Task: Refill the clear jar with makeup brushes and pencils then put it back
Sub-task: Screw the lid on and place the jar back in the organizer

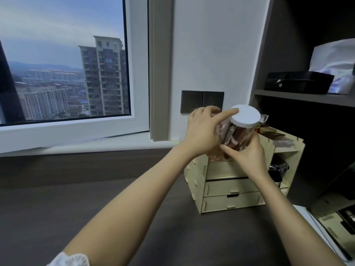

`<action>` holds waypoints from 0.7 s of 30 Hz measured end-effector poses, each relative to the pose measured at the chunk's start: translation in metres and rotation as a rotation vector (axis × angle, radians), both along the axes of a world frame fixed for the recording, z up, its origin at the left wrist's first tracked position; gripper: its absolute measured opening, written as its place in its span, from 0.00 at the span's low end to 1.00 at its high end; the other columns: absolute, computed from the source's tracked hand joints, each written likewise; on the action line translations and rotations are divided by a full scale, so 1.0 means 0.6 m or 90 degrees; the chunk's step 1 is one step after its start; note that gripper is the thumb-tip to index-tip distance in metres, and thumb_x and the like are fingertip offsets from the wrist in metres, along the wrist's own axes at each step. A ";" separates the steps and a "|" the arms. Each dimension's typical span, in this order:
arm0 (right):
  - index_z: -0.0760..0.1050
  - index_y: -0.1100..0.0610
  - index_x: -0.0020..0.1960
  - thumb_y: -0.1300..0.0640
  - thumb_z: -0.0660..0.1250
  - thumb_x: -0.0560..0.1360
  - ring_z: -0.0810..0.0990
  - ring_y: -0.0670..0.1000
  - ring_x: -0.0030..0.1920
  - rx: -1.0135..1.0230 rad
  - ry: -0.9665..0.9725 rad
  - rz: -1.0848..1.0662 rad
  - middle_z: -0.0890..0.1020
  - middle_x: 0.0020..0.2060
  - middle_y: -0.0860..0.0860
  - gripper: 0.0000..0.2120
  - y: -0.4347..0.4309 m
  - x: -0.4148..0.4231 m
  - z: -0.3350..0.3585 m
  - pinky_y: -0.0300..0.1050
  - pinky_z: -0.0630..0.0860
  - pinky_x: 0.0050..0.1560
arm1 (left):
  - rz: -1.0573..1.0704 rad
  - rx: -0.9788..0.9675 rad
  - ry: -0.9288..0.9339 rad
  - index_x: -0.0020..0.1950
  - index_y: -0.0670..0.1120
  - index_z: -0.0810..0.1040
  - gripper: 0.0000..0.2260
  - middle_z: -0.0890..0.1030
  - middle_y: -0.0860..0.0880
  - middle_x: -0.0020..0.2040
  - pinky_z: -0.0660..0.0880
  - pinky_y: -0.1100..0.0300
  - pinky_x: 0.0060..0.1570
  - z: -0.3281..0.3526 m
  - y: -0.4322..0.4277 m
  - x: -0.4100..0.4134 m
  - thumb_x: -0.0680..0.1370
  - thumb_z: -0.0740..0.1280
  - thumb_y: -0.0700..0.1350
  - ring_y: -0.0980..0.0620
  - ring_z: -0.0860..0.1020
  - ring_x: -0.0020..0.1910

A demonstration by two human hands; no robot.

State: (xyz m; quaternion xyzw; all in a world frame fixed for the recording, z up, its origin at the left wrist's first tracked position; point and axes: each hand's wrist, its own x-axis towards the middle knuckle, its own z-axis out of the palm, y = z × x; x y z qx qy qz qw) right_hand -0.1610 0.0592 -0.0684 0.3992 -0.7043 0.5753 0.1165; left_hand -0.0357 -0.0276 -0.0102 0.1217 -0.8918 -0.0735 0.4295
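A clear jar [238, 137] with a white lid [245, 115] is held between both hands above the top left of a pale wooden drawer organizer [230, 191]. Brushes and pencils show through its wall, tilted inside. My left hand [203, 131] wraps the jar's left side, with the index finger resting on the lid's edge. My right hand [245, 156] grips the jar's lower right side. The jar's base is hidden behind my hands, so I cannot tell whether it touches the organizer.
The organizer stands on a dark desk [96, 208] against a white wall with dark power sockets [201, 101]. A dark shelf unit [307, 96] at the right holds a black case [297, 82] and a white bag. A window [63, 60] is at the left.
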 end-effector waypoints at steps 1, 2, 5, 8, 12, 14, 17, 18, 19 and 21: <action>0.65 0.59 0.64 0.51 0.78 0.61 0.77 0.54 0.58 0.009 0.002 -0.018 0.79 0.58 0.55 0.38 0.000 -0.003 0.003 0.43 0.72 0.52 | 0.013 -0.018 -0.005 0.68 0.57 0.71 0.30 0.74 0.43 0.63 0.59 0.46 0.65 0.005 0.004 -0.008 0.68 0.56 0.38 0.42 0.69 0.63; 0.66 0.59 0.64 0.51 0.79 0.61 0.77 0.56 0.59 0.017 0.007 -0.036 0.79 0.58 0.56 0.38 0.001 -0.004 0.007 0.42 0.71 0.51 | 0.020 -0.031 -0.015 0.68 0.56 0.70 0.29 0.73 0.43 0.64 0.57 0.46 0.66 0.010 0.006 -0.015 0.69 0.58 0.37 0.42 0.68 0.64; 0.67 0.61 0.62 0.49 0.78 0.61 0.78 0.58 0.57 0.038 0.007 -0.077 0.80 0.56 0.57 0.36 -0.002 -0.011 0.012 0.42 0.70 0.48 | 0.018 -0.041 -0.033 0.69 0.56 0.69 0.30 0.71 0.44 0.67 0.55 0.49 0.65 0.021 0.010 -0.033 0.69 0.62 0.35 0.42 0.66 0.66; 0.67 0.62 0.60 0.47 0.77 0.61 0.79 0.60 0.56 0.061 -0.008 -0.106 0.80 0.55 0.58 0.36 -0.006 -0.017 0.016 0.44 0.71 0.46 | 0.004 -0.030 -0.072 0.71 0.55 0.66 0.30 0.70 0.46 0.68 0.60 0.49 0.62 0.031 0.006 -0.047 0.71 0.61 0.35 0.43 0.65 0.65; 0.66 0.64 0.58 0.47 0.77 0.61 0.78 0.61 0.56 0.123 -0.002 -0.123 0.80 0.55 0.60 0.35 -0.010 -0.023 0.021 0.46 0.70 0.45 | 0.008 -0.009 -0.117 0.72 0.53 0.64 0.29 0.70 0.48 0.69 0.63 0.51 0.59 0.031 -0.009 -0.057 0.72 0.59 0.35 0.43 0.66 0.65; 0.67 0.64 0.59 0.45 0.77 0.61 0.78 0.61 0.55 0.152 0.004 -0.127 0.80 0.55 0.59 0.36 -0.013 -0.026 0.024 0.47 0.71 0.45 | 0.014 -0.002 -0.123 0.72 0.52 0.64 0.29 0.70 0.49 0.69 0.64 0.51 0.59 0.029 -0.017 -0.060 0.72 0.58 0.34 0.44 0.66 0.65; 0.67 0.64 0.59 0.43 0.77 0.61 0.78 0.61 0.54 0.198 0.018 -0.144 0.80 0.54 0.60 0.38 -0.023 -0.028 0.029 0.48 0.73 0.45 | 0.019 0.018 -0.134 0.73 0.50 0.63 0.29 0.70 0.48 0.70 0.64 0.48 0.62 0.029 -0.026 -0.064 0.72 0.58 0.34 0.44 0.66 0.66; 0.67 0.64 0.59 0.42 0.76 0.60 0.79 0.61 0.54 0.215 0.026 -0.149 0.81 0.53 0.60 0.38 -0.027 -0.027 0.030 0.48 0.73 0.45 | 0.019 0.031 -0.136 0.73 0.50 0.63 0.29 0.70 0.47 0.70 0.65 0.48 0.62 0.029 -0.029 -0.065 0.72 0.58 0.34 0.43 0.66 0.66; 0.66 0.65 0.60 0.42 0.76 0.60 0.79 0.61 0.53 0.225 0.035 -0.152 0.81 0.53 0.60 0.39 -0.031 -0.027 0.029 0.48 0.74 0.44 | 0.020 0.042 -0.136 0.73 0.50 0.63 0.29 0.70 0.47 0.70 0.65 0.48 0.62 0.027 -0.032 -0.066 0.72 0.58 0.33 0.43 0.66 0.65; 0.64 0.64 0.62 0.41 0.76 0.60 0.79 0.62 0.54 0.232 0.033 -0.158 0.81 0.53 0.61 0.41 -0.037 -0.026 0.024 0.49 0.74 0.44 | 0.022 0.056 -0.139 0.73 0.50 0.63 0.30 0.71 0.47 0.70 0.66 0.48 0.61 0.025 -0.037 -0.068 0.72 0.56 0.33 0.42 0.67 0.65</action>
